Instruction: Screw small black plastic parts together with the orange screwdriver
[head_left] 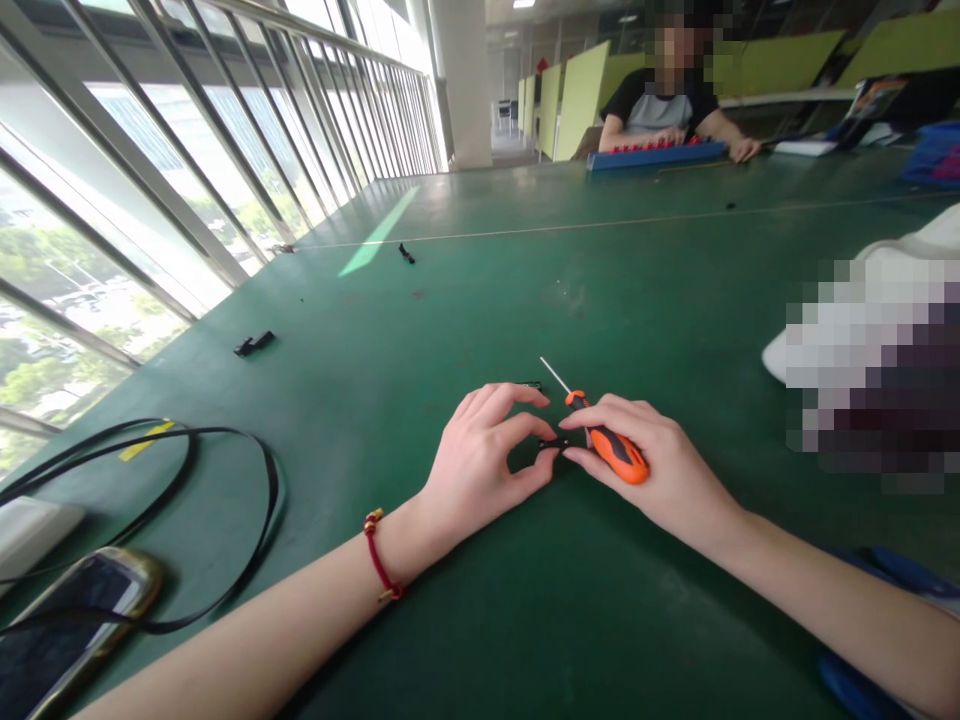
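My left hand [491,445] pinches one end of a small black part [555,443] between thumb and forefinger. In my right hand [660,460] lies an orange and black screwdriver [619,452], its thin shaft pointing up and away to the left. The thumb and forefinger of that hand are close to the other end of the black part; whether they touch it is hard to see. Just beyond my left fingers another small black piece [532,385] rests on the green table [480,300], partly hidden by the hand.
Two black pieces [255,343] [406,254] lie farther left. A phone [75,620] and looped black cable [274,480] occupy the near left, beside the railing [225,110]. Across the table a person [660,110] sits behind a blue tray [656,155]. A pale, partly pixelated object [870,320] stands right.
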